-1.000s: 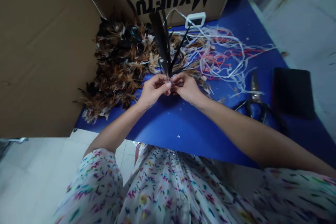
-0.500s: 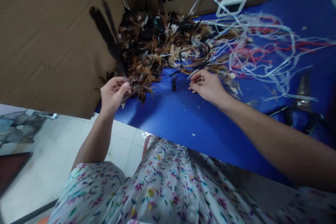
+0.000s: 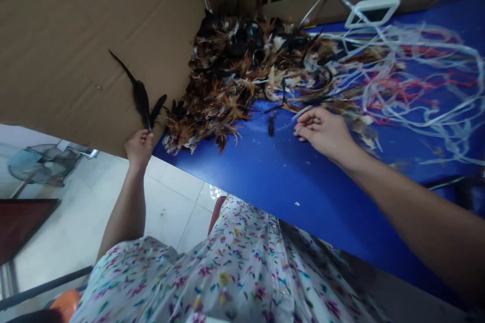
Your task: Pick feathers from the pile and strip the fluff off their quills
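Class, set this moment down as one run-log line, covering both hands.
left hand: holding dark feathers | right hand: at pale strip | feather pile: on blue table

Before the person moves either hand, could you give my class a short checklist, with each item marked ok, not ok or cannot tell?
1. Dark feathers gripped near their base: ok, in the left hand.
2. Pale strip firmly held: cannot tell; it shows at the fingers of the right hand.
3. White and red strips untangled: not ok, they lie in a loose tangle.
4. Blue tabletop free of scraps: not ok, a small dark piece and pale bits lie on it.
5. Hands apart: ok, a wide gap separates them.
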Demonstrator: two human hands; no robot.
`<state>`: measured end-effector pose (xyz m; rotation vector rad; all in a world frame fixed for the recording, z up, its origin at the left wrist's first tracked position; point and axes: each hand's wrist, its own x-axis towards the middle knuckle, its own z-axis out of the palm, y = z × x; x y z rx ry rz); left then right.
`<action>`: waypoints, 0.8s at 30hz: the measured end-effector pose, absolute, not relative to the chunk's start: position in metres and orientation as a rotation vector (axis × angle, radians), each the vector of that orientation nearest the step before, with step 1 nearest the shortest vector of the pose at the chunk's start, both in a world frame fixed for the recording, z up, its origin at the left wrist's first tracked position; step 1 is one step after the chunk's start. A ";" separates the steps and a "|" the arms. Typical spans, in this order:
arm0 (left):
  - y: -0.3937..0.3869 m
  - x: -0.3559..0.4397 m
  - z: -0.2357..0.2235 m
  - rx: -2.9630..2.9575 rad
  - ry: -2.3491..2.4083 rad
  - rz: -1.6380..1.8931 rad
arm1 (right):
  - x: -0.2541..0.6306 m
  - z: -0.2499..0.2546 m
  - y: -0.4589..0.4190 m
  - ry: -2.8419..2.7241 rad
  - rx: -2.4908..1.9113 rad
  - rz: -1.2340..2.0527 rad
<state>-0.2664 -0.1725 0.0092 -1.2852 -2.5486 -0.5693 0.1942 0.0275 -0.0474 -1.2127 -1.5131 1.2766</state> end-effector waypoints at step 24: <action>-0.153 -0.197 0.046 -1.097 -2.508 0.407 | 0.194 -0.039 0.023 -1.807 -1.227 1.085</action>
